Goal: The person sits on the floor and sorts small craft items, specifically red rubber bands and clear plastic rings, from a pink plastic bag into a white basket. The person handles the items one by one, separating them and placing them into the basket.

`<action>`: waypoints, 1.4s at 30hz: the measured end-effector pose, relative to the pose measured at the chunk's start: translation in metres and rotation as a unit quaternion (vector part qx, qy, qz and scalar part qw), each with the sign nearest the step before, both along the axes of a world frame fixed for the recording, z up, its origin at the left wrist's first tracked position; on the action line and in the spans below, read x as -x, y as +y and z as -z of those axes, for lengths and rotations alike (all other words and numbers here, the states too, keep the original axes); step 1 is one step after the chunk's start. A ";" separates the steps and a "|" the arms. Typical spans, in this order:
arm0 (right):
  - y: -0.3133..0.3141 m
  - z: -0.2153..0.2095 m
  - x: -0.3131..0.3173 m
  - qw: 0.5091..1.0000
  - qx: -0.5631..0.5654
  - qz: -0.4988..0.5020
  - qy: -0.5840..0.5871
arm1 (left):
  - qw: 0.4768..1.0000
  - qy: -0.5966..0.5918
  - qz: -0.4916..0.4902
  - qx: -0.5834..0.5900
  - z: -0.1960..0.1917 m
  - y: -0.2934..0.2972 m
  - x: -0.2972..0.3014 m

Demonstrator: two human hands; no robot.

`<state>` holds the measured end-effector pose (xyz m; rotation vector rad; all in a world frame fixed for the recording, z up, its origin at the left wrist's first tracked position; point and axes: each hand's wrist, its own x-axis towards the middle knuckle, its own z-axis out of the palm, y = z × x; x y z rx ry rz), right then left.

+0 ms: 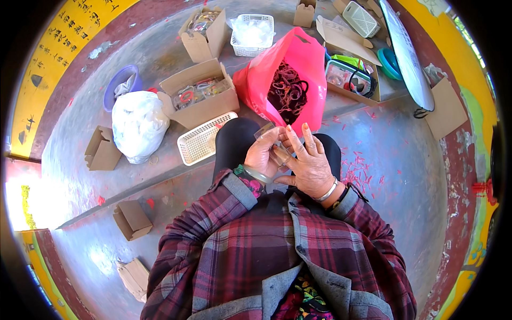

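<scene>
- Pinched above the lap: a small clear plastic piece [264, 131], raised between the hands, just short of a pink bag [248, 84] filled with dark, tangled strands [288, 90].
- Curled in, thumb against fingers with the plastic at the tips: the left hand [260, 154].
- Spread, with index and middle fingers extended and thumb well apart: the right hand [314, 170]; close to the plastic, with contact impossible to tell.
- Likely very light, thin and slick, apt to crease or slip; probably best taken by a rim, between thumb tip and fingertip, with only gentle pressure.
- Brushed in dark characters across a yellow wall [56, 48], far left: several lines of writing.
- Marked faintly, too small to read: a raised flap on an open carton [341, 38].
- On the plastic: no label discernible.
</scene>
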<state>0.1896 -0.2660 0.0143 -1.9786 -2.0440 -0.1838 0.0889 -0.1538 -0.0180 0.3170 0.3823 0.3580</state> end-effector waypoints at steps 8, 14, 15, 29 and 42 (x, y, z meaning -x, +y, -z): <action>0.005 -0.006 0.006 0.999 0.018 0.049 -0.011 | 0.998 -0.055 0.010 0.011 0.029 -0.006 -0.006; 0.006 0.000 0.006 0.998 0.005 0.060 -0.022 | 0.998 -0.055 0.026 -0.001 0.037 -0.010 -0.007; 0.006 -0.001 0.005 0.998 0.010 0.054 -0.013 | 0.997 -0.074 0.023 -0.012 0.038 -0.008 -0.006; 0.008 0.014 0.006 0.992 -0.042 0.086 -0.088 | 0.997 -0.063 -0.006 0.055 0.016 -0.015 -0.007; 0.007 0.013 0.006 0.995 -0.031 0.085 -0.046 | 1.000 -0.029 -0.004 -0.005 0.025 -0.012 -0.006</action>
